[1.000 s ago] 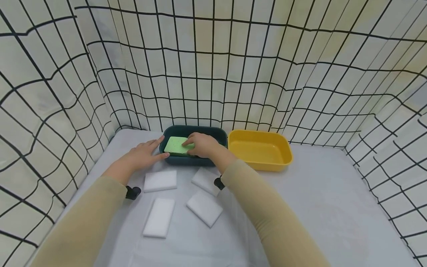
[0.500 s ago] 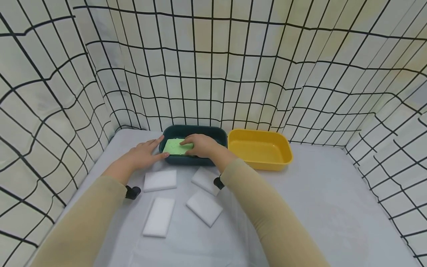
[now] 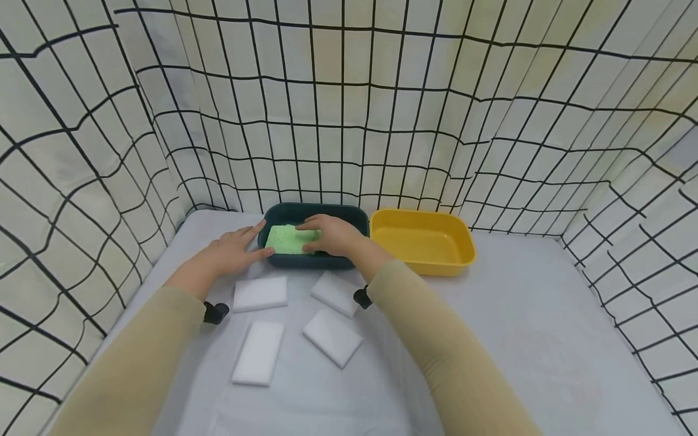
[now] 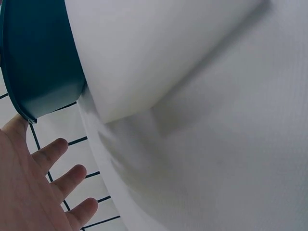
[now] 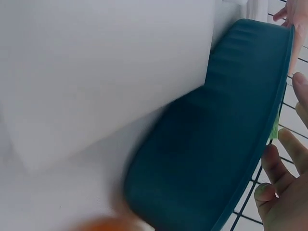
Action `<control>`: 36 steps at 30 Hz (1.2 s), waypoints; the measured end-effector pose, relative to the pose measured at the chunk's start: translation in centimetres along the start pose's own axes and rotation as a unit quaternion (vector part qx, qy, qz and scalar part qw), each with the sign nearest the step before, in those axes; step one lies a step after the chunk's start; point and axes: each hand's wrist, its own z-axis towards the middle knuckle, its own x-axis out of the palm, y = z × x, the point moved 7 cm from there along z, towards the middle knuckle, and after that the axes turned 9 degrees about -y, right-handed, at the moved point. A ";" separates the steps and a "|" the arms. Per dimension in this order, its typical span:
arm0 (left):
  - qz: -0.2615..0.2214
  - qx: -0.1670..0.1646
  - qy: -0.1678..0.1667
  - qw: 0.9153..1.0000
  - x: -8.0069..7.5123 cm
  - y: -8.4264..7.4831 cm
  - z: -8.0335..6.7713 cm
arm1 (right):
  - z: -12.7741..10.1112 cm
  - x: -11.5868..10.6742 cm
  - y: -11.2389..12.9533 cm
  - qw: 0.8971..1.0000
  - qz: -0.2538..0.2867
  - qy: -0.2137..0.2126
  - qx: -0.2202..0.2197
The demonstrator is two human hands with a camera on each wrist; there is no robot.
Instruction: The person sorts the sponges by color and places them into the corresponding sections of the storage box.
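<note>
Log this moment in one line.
left hand: touching rim of green tub | right hand: on green sponge inside, grip unclear | yellow tub: beside green tub | four white sponges: on table

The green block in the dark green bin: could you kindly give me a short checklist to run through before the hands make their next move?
1. Green block inside the dark green bin: ok, at its left end.
2. Left hand at the bin's rim: ok, touching it at the left end.
3. Right hand at the block: ok, at its right end.
4. Block firmly gripped: cannot tell.
5. Block flat on the bin's floor: cannot tell, its underside is hidden.
6. Table in front of the bin free: not ok, four white blocks lie there.
</note>
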 end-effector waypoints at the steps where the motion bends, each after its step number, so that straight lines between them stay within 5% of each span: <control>1: 0.001 0.001 0.000 1.000 0.0 0.0 0.0 | -0.1 -0.2 -0.2 1.000 0.003 -0.006 0.003; 20: -0.001 0.017 -0.011 1.000 -0.1 -0.3 0.2 | -3.7 -2.9 -3.8 0.995 0.069 -0.062 0.024; 36: -0.006 0.011 -0.005 1.000 0.3 -0.1 0.1 | -8.5 -5.3 -9.1 0.985 0.114 -0.117 0.061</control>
